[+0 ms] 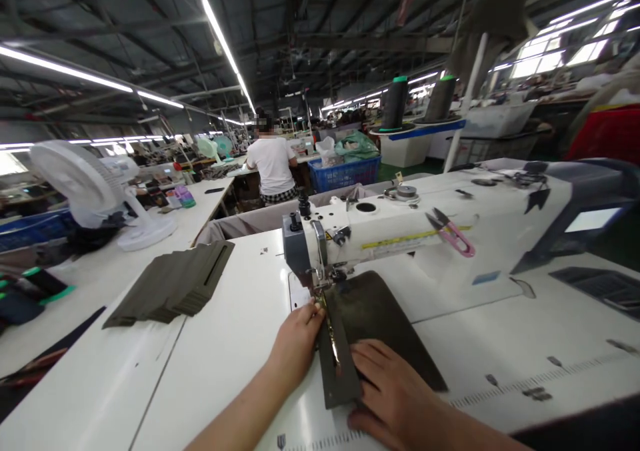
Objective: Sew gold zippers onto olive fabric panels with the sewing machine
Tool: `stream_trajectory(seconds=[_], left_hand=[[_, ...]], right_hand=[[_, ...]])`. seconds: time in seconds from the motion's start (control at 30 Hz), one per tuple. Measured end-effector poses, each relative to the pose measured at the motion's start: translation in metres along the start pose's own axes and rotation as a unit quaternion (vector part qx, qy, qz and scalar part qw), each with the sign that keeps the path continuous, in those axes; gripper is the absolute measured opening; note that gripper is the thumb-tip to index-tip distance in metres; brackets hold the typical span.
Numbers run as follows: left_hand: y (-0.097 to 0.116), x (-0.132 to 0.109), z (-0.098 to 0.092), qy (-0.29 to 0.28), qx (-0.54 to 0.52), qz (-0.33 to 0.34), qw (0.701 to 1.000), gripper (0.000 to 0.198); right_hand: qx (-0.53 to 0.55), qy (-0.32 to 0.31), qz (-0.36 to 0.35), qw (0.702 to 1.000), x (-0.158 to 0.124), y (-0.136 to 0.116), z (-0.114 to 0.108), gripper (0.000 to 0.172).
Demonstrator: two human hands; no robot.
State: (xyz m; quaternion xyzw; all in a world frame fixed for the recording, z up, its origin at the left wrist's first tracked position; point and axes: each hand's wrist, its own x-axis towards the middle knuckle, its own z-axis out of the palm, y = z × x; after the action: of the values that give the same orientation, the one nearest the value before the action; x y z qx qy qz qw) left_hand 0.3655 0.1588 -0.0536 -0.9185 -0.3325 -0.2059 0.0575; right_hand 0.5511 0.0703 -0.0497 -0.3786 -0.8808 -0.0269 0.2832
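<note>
A dark olive fabric panel [385, 317] lies under the head of a white sewing machine [400, 227]. Along its left side runs a narrow fabric strip [345, 384] with a shiny gold-coloured zipper [331, 334] down its middle. My left hand [297, 337] pinches the strip's left edge, just in front of the presser foot [323, 281]. My right hand [395, 391] holds the strip's near right edge, fingers bent over the fabric and thumb lower down. The needle point is too small to make out.
A stack of dark fabric pieces [173, 281] lies to the left. Pink-handled snips [453, 234] rest on the machine arm. A white fan [85, 181] and thread cones [30, 291] stand farther left. Ahead, a person in a white shirt [271, 164] sits beside a blue crate [345, 173].
</note>
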Motion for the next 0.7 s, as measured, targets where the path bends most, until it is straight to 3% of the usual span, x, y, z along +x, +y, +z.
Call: stream_trajectory(seconds=[0.07, 0.17, 0.37, 0.53, 0.7], left_hand=[[0.001, -0.001, -0.001, -0.007, -0.003, -0.006, 1.000, 0.032], [0.004, 0.002, -0.004, -0.008, -0.006, -0.013, 1.000, 0.031], [0.018, -0.008, -0.008, 0.006, -0.007, -0.021, 1.000, 0.029], [0.032, -0.023, -0.009, 0.026, 0.001, 0.003, 1.000, 0.028], [0.033, -0.022, -0.007, 0.046, 0.025, 0.024, 0.998, 0.026]], right_hand=[[-0.013, 0.066, -0.031, 0.997, -0.008, -0.009, 0.006, 0.013], [-0.059, 0.123, -0.079, 0.987, -0.009, -0.016, 0.014, 0.022], [-0.123, 0.073, -0.126, 0.982, -0.006, -0.023, 0.012, 0.024], [-0.105, 0.103, -0.124, 0.981, -0.009, -0.024, 0.012, 0.029], [-0.087, 0.118, -0.117, 0.982, -0.009, -0.022, 0.014, 0.029]])
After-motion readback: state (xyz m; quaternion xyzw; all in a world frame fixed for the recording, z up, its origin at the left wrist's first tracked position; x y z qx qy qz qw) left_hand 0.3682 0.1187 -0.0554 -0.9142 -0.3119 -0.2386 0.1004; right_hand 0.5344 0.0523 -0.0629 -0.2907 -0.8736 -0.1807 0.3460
